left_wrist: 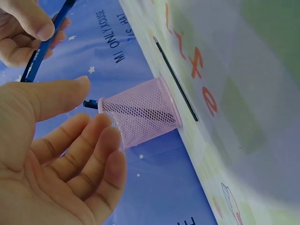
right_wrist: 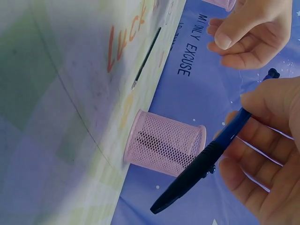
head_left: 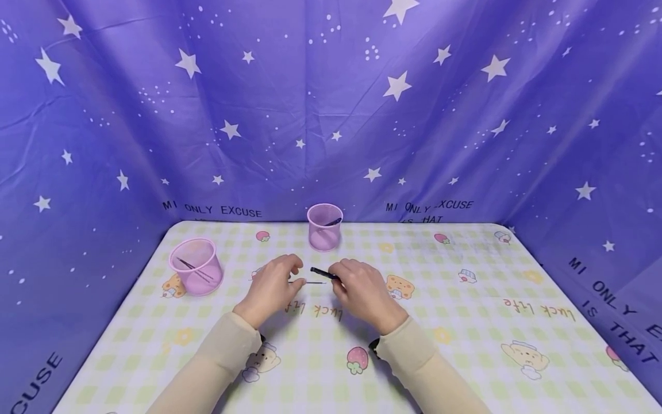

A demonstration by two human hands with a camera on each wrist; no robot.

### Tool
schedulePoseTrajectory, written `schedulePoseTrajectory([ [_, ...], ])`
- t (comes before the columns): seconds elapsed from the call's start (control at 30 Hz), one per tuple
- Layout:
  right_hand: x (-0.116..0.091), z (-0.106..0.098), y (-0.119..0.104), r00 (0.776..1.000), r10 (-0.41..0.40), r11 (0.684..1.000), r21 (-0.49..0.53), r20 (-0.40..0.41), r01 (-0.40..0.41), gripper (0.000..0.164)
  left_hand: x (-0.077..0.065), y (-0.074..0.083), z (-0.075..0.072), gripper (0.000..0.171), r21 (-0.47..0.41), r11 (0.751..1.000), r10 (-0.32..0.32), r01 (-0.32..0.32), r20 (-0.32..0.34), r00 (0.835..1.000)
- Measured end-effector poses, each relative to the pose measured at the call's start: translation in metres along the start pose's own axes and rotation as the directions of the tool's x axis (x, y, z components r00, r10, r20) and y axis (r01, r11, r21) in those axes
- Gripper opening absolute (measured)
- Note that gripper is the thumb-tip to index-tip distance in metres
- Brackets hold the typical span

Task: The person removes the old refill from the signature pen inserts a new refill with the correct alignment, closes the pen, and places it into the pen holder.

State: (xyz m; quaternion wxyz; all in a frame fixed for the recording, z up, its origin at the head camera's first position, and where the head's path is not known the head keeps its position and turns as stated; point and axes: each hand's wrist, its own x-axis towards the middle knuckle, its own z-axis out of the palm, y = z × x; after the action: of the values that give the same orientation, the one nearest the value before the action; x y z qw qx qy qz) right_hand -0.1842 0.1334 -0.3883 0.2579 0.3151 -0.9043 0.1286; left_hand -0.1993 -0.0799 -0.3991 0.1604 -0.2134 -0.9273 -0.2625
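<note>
My right hand (head_left: 364,290) pinches a dark blue pen (right_wrist: 227,136) between thumb and fingers, its black grip end angled out over the table. A thin dark pen refill (left_wrist: 176,79) with a pale tip lies on the tablecloth between the hands, below the pen. Just left of that refill, my left hand (head_left: 274,287) hovers palm inward. Its fingers are loosely bent, and nothing is between them and the thumb in the left wrist view. Beyond both hands stands a pink mesh pen cup (head_left: 324,237) with a dark pen (head_left: 334,222) leaning inside it.
A second pink mesh cup (head_left: 199,282) stands at the left of the table, with thin dark sticks (head_left: 191,264) leaning in it. The table wears a green-checked, cartoon-printed cloth (head_left: 481,333). A purple star-printed curtain (head_left: 331,115) closes off the back and both sides.
</note>
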Motion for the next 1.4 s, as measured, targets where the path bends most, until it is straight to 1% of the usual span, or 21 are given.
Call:
schedulePoseTrajectory([
  [0.2,0.001,-0.002,0.003,1.000,0.004,1.000,0.008,-0.015,-0.004,0.009,0.010,0.001,0.002,0.027,-0.001,1.000,0.011,-0.011,0.018,1.000],
  [0.37,0.001,-0.005,0.005,1.000,0.008,1.000,0.016,-0.027,-0.008,0.010,0.017,0.001,0.006,0.030,0.001,1.000,0.005,-0.005,0.025,1.000],
  [0.6,0.001,-0.010,0.011,0.998,0.012,1.000,0.029,-0.059,-0.010,0.010,0.024,0.003,0.010,0.033,-0.007,1.000,-0.029,0.030,0.018,0.999],
  [0.9,0.002,-0.011,0.017,0.997,0.026,0.999,0.040,-0.075,-0.023,0.011,0.034,0.003,0.017,0.038,-0.011,0.998,-0.067,0.067,0.023,0.997],
  [1.07,0.002,-0.012,0.019,0.996,0.023,0.999,0.042,-0.084,-0.019,0.011,0.042,0.002,0.021,0.040,-0.050,0.994,-0.092,0.094,0.033,0.995],
  [1.2,0.002,-0.012,0.019,0.996,0.027,0.999,0.038,-0.083,-0.024,0.011,0.048,0.001,0.023,0.041,-0.121,0.985,-0.121,0.126,0.047,0.992],
  [1.3,0.002,-0.012,0.019,0.996,0.030,0.999,0.040,-0.082,-0.027,0.010,0.051,-0.002,0.024,0.043,-0.157,0.977,-0.140,0.148,0.057,0.988],
  [1.4,0.002,-0.013,0.019,0.996,0.032,0.999,0.047,-0.084,-0.028,0.010,0.055,-0.006,0.026,0.046,-0.161,0.973,-0.156,0.165,0.067,0.985],
])
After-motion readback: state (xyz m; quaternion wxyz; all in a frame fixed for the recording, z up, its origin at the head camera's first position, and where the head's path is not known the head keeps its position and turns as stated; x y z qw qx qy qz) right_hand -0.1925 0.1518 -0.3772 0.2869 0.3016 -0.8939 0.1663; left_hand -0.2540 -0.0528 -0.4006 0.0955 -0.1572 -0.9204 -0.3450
